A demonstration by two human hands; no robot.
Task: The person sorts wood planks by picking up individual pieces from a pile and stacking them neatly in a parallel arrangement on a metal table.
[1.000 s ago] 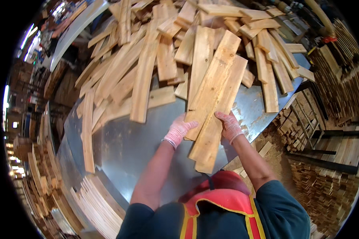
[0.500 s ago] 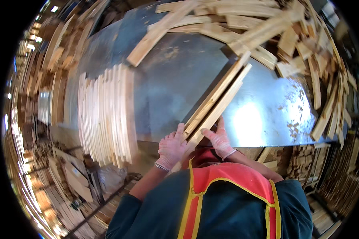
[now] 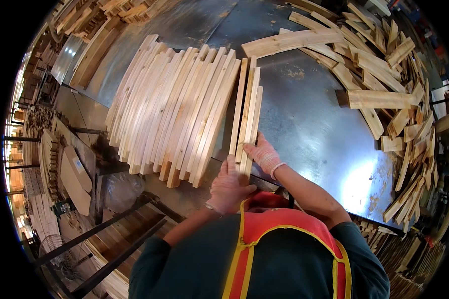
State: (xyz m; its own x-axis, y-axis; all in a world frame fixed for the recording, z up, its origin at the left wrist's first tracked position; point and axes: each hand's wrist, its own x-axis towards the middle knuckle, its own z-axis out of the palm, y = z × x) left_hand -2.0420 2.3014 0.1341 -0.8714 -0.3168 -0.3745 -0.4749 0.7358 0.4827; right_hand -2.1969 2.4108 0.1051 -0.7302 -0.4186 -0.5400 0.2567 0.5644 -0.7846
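Three or so long pale wooden slats (image 3: pixel 244 110) stand on edge side by side between my hands. Their near ends come toward me over the table's front edge. My left hand (image 3: pixel 228 187), in a pinkish-white knit glove, grips the left side of the near ends, its thumb reaching across them. From the right, my gloved right hand (image 3: pixel 264 155) presses against the bundle, thumb over the top; its other fingers are partly hidden. Just left of the bundle, a narrow gap apart, lies a row of many similar slats (image 3: pixel 174 107) packed on edge, with uneven ends.
A grey metal tabletop (image 3: pixel 299 107) carries everything. Loose boards and offcuts (image 3: pixel 379 65) are heaped along its far and right sides, with one board (image 3: pixel 292 42) reaching toward the row. Dark metal rails (image 3: pixel 92 229) and stacked timber stand at the lower left.
My hands have brought the slat bundle left, close to the row, and turned it from a slant to nearly straight ahead. The view has swung left too.
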